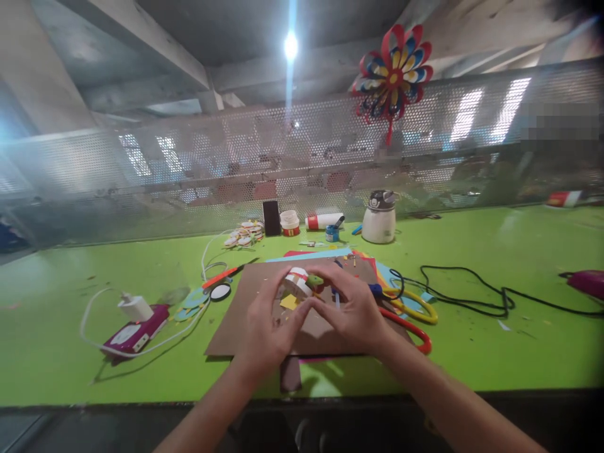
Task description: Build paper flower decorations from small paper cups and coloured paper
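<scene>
White craft piece (296, 275) with a red line and green end (314, 281) sits up between both hands, over the brown board (240, 314), mid-table. Left hand (264, 321) on its left side: index finger and thumb curved, gap only about as wide as the piece, tips on it. Right hand (356, 314) comes in from the right, index finger and thumb bent the same way, closed in at the green end; exact contact partly hidden. Thumb tips nearly meet on the near side. Remaining fingers mostly hidden, can't tell. Yellow piece (289, 302) shows just below; can't tell if joined to it or lying on the board.

Left of board: orange cutter (219, 277), round white disc (220, 292) with dark rim, light blue paper circles (191, 305), then purple power unit (136, 330) with white plug (135, 308) and cable. Right of board: yellow handle (427, 313), red handle (422, 340), black cord (465, 308) running right to a magenta tool (587, 283). Far side, left to right: cluster of small white pieces (244, 234), upright phone (272, 218), white tub (289, 221), red-and-white tube lying down (325, 221), blue jar (332, 234), pale jug (379, 225). Mesh panel (283, 163) behind; multicolored paper flower (394, 77) far right, above the table (528, 358).
</scene>
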A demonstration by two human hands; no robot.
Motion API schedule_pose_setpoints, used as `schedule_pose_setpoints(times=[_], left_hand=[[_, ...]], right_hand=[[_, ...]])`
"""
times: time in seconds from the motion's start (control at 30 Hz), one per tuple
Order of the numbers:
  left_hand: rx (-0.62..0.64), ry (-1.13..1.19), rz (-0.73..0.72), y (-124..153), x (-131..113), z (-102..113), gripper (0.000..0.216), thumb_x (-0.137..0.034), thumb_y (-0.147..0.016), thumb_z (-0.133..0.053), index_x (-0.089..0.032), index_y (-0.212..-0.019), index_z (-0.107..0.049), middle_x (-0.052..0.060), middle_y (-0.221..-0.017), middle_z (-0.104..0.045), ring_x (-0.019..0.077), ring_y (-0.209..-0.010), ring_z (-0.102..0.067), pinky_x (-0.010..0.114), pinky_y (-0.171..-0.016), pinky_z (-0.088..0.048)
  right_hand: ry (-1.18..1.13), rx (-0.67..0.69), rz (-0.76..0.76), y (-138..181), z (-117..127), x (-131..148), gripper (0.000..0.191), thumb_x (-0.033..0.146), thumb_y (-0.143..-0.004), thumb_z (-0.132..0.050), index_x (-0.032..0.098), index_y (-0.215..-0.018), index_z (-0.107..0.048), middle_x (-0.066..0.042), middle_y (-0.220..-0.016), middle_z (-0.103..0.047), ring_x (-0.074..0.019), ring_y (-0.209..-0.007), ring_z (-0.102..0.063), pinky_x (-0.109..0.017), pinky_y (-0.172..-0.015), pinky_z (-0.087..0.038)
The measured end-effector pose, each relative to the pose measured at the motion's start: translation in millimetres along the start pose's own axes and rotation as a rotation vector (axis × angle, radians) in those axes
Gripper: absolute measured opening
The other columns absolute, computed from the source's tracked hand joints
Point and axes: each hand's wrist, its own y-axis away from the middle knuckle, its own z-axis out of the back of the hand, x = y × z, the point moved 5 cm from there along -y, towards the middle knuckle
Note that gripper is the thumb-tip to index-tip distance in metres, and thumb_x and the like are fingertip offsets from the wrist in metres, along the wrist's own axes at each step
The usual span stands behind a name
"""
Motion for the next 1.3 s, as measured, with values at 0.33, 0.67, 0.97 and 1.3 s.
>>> schedule_pose_setpoints(times=[0.33,0.67,0.97,1.3], left_hand=[[0.091,0.307,0.094,-7.5,4.6,-5.8,0.046,-0.032,-0.083,-0.066,-0.019,-0.125,-0.054,0.009,-0.125,-0.062,0.0228,-0.11,-0.061,0.034,-0.096,-0.048],[0.169,0.437,0.145,-20.2,13.9,-5.2,0.045,-0.03,-0.082,-0.068,-0.015,-0.12,-0.051,0.011,-0.112,-0.066,0.022,-0.103,-0.064,0.035,-0.091,-0.05],[0.398,0.538,0.186,-32.2,1.9,2.4,0.042,-0.032,-0.081,-0.07,-0.018,-0.118,-0.059,0.01,-0.116,-0.067,0.022,-0.101,-0.064,0.036,-0.09,-0.05],[0.439,0.738,0.116,-37.9,3.0,3.9,0.045,-0.027,-0.078,-0.072,-0.02,-0.12,-0.059,0.012,-0.114,-0.066,0.0254,-0.103,-0.064,0.041,-0.087,-0.052]], right_hand=[[0.081,-0.043,0.084,3.4,-7.3,7.9,0.04,0.015,-0.086,-0.062,0.023,-0.124,-0.053,-0.009,-0.115,-0.067,-0.0215,-0.106,-0.062,-0.036,-0.091,-0.051],[-0.062,0.056,-0.056,7.1,-11.7,2.1,0.056,0.018,-0.081,-0.069,0.025,-0.132,-0.048,-0.009,-0.122,-0.061,-0.0217,-0.1,-0.061,-0.036,-0.081,-0.056],[0.01,0.249,-0.03,-17.3,21.4,16.9,0.054,0.017,-0.081,-0.07,0.027,-0.13,-0.051,-0.007,-0.126,-0.057,-0.0199,-0.111,-0.054,-0.035,-0.085,-0.054],[0.136,0.181,0.063,-21.1,12.7,20.2,0.057,0.019,-0.08,-0.072,0.027,-0.132,-0.049,-0.008,-0.122,-0.057,-0.024,-0.112,-0.055,-0.045,-0.095,-0.05]])
